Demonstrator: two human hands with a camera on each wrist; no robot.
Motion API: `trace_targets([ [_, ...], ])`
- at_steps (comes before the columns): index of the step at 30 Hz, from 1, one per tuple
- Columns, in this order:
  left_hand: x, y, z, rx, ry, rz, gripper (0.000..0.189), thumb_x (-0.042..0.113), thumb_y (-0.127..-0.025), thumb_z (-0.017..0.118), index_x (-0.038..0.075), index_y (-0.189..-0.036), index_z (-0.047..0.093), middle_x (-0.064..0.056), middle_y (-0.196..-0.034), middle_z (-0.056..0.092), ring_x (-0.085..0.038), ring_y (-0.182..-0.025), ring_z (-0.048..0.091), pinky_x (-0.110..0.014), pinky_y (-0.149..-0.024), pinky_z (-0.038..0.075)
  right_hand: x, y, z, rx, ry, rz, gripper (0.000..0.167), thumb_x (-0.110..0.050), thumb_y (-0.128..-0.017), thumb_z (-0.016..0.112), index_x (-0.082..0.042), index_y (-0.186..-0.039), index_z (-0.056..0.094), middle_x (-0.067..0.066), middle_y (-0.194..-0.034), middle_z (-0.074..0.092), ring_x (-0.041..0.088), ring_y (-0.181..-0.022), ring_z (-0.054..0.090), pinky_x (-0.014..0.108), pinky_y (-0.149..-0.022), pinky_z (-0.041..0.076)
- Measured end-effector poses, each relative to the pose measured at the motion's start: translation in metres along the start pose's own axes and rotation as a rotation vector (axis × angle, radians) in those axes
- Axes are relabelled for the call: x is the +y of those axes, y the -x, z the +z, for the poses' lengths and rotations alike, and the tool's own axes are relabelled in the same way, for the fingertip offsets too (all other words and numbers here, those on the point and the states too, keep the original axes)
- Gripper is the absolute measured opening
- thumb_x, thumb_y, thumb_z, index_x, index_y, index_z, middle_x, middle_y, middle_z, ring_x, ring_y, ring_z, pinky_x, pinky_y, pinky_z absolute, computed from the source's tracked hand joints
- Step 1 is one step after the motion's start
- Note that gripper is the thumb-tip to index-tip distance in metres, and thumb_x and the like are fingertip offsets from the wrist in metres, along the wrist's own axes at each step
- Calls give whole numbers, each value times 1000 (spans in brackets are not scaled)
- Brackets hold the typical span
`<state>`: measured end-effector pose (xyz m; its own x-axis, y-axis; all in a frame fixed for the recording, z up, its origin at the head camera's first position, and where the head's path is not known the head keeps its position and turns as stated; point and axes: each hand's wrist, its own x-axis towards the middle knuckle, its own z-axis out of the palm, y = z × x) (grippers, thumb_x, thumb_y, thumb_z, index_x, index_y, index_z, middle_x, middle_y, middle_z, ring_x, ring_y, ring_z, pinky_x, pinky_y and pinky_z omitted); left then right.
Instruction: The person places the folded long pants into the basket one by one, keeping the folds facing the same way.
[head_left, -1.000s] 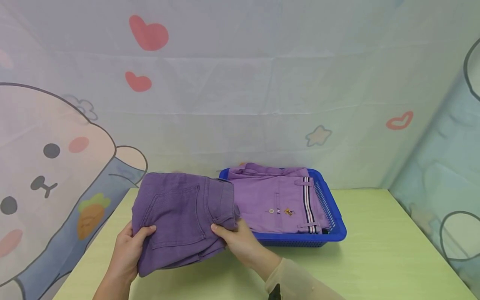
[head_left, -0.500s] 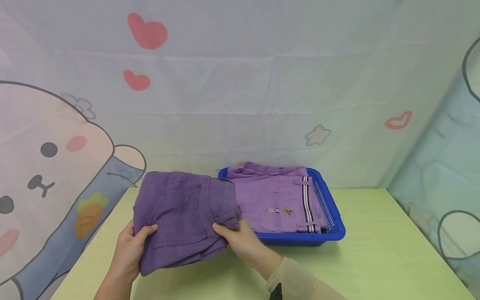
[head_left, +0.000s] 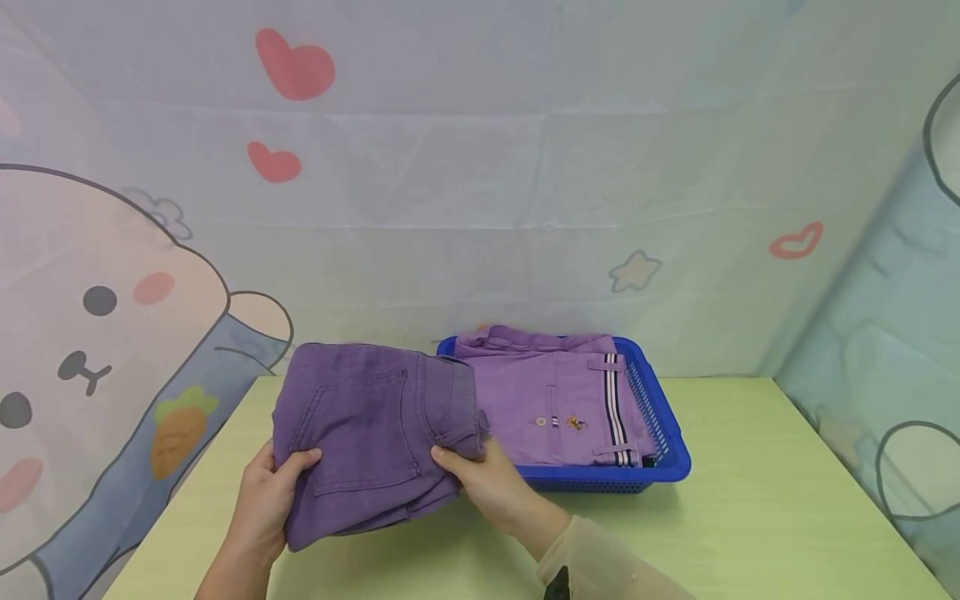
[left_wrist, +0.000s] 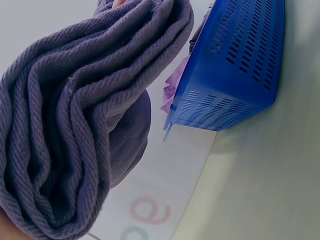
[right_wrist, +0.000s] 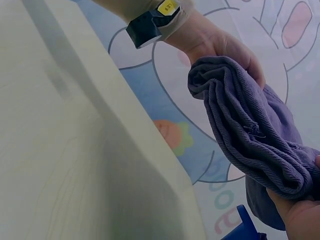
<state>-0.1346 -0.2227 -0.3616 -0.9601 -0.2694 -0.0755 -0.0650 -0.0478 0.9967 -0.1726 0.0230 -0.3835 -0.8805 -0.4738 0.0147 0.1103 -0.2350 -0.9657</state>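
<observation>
A folded pair of dark purple trousers (head_left: 367, 429) hangs above the table, a back pocket facing up in the head view. My left hand (head_left: 266, 504) grips its left side, thumb on top. At the waistband side, my right hand (head_left: 498, 492) pinches it, thumb over the cloth and fingers hidden beneath. Thick stacked layers of the folded trousers (left_wrist: 75, 115) fill the left wrist view. Behind and to the right stands a blue plastic basket (head_left: 600, 477), partly overlapped by the held pair. Inside it lie lighter purple trousers (head_left: 517, 400) with a striped waistband and a small embroidered emblem.
The basket rests on a pale green table (head_left: 750, 492), whose surface extends to its right and in front. A printed cloth backdrop (head_left: 480, 183) rises behind the table's far edge and along both sides. A dark device (right_wrist: 145, 29) is strapped on the left wrist.
Both hands have shifted slightly to the right with the folded dark trousers, keeping the same hold. The basket and the trousers in it have stayed in place.
</observation>
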Motion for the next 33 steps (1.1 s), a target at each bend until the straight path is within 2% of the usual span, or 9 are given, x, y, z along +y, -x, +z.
trace_targets([
  [7, 0, 1, 3, 14, 5, 22, 23, 9, -90, 59, 21, -108, 56, 18, -91, 63, -1, -86, 61, -21, -74, 52, -1, 1, -2, 2, 10, -7, 58, -24, -92, 61, -6, -141, 35, 12, -140, 47, 24, -124, 50, 39, -106, 40],
  [17, 0, 1, 8, 0, -3, 9, 33, 10, -91, 58, 12, -122, 48, 19, -93, 62, -1, -88, 61, -21, -76, 52, -1, 1, -5, 5, 2, -26, 56, -22, -92, 61, -7, -140, 37, 12, -139, 48, 24, -123, 51, 39, -105, 41],
  [26, 1, 2, 13, -4, -11, 7, 36, 9, -91, 56, 9, -125, 45, 19, -93, 61, -1, -88, 61, -21, -76, 52, -1, 3, -10, 10, 18, -20, 61, -25, -92, 61, -8, -142, 33, 13, -141, 45, 26, -126, 48, 41, -107, 39],
  [33, 1, 2, 18, -9, -17, 18, 36, 9, -90, 57, 8, -125, 46, 19, -94, 62, -2, -88, 61, -21, -76, 52, -2, 4, -14, 11, 35, -19, 57, -24, -92, 61, -6, -140, 36, 13, -139, 48, 25, -123, 52, 40, -105, 42],
])
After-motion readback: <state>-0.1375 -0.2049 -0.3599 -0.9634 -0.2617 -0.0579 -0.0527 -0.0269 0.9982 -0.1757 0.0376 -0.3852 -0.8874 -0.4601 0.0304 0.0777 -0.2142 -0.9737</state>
